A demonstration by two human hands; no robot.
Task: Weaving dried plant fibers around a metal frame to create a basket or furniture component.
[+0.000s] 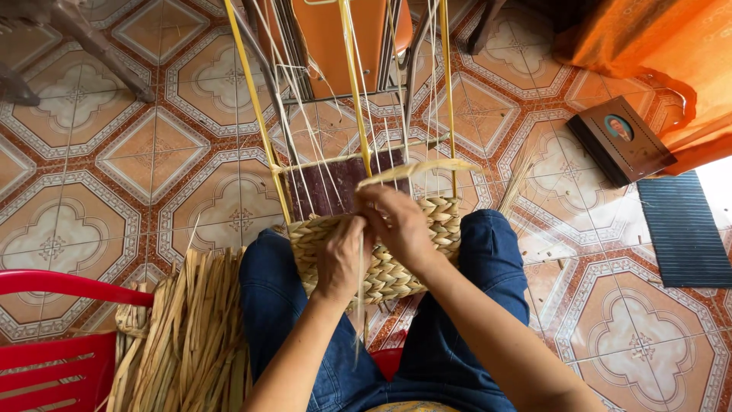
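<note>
We are holding a half-woven straw basket (396, 244) on our lap, between our knees. Our left hand (341, 259) is pressing closed against its braided wall, gripping a pale straw strand (360, 297). Our right hand (396, 221) is pinching a flat dried leaf strip (415, 169) at the basket's upper edge. Loose dried straw (187, 336) is lying on the tiled floor (114, 175) beside a red plastic chair (46, 358).

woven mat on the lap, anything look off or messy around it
The woven mat looks even. Only oddities: a few loose straw bits scattered on the tiled floor to its right, and a framed picture lying flat on the tiles.
</note>
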